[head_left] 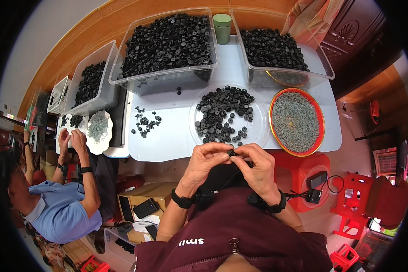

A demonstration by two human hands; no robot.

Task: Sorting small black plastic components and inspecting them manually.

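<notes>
My left hand (207,159) and my right hand (256,164) meet just below the table's near edge, fingertips pinched together on a small black round part (233,153). Directly above them a clear round plate (256,129) holds several of the same black parts. To its right stands a red-rimmed round tray (321,119) full of grey-green screws. A loose scatter of small black pieces (146,122) lies on the white table (172,138) to the left.
Two clear bins (167,80) (324,59) heaped with black parts stand at the back, a green cylinder (222,28) between them. On the left a person in blue (61,208) works at another table with a third bin (105,93). Red stools (303,170) stand at the right.
</notes>
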